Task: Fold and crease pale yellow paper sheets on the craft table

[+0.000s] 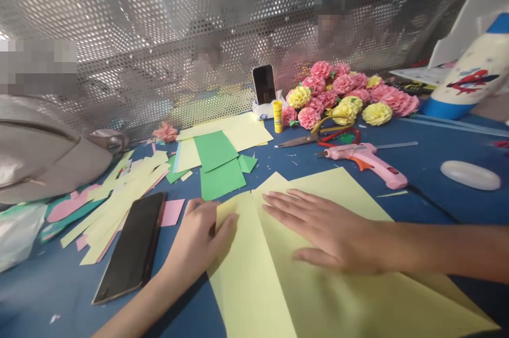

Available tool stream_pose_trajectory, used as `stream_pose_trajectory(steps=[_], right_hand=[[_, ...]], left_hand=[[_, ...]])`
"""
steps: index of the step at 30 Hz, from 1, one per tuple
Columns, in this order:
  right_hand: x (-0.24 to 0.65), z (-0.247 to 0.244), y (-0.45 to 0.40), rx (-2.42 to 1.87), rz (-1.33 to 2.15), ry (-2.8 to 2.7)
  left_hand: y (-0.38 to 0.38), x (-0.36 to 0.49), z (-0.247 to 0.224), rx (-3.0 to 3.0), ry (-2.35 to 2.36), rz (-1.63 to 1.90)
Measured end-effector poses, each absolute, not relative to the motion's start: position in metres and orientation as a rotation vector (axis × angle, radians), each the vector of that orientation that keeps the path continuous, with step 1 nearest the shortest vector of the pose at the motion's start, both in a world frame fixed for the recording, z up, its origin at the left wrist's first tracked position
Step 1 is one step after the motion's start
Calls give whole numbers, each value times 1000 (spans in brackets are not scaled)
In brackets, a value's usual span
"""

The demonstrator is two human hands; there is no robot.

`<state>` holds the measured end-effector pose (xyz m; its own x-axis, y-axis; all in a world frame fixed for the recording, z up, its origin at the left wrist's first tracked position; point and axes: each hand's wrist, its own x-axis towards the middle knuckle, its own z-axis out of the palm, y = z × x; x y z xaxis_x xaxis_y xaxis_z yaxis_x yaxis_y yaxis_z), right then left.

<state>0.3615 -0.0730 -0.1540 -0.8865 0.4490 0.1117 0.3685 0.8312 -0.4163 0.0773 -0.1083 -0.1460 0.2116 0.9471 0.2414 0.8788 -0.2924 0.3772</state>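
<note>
A large sheet of pale yellow paper (254, 279) with a lengthwise crease lies in front of me, its left part raised a little along the crease. My left hand (204, 234) grips its left edge, thumb on top and fingers curled around the side. On the part right of the crease, my right hand (318, 226) rests flat with fingers stretched out, holding nothing. More yellow paper (445, 290) shows under the right forearm. Just beyond the sheet lie green paper pieces (220, 165). To the left of my left hand are a black phone (131, 248) and a small pink paper square (172, 213).
A pink glue gun (368, 160), scissors (302, 139), a glue stick (277, 116) and paper flowers (338, 91) lie beyond the sheet. At right are a white oval object (470, 175) and a bottle (465, 72); at left, paper strips (115, 205) and a bag (47, 152). A perforated metal panel (159, 62) stands behind.
</note>
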Motion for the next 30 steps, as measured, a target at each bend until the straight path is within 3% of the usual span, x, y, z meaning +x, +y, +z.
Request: stream_pose_trajectory(steps=[30], right_hand=[[357, -139, -71, -637, 261, -2952]], left_hand=[[-111, 75, -142, 2391, 1502, 524]])
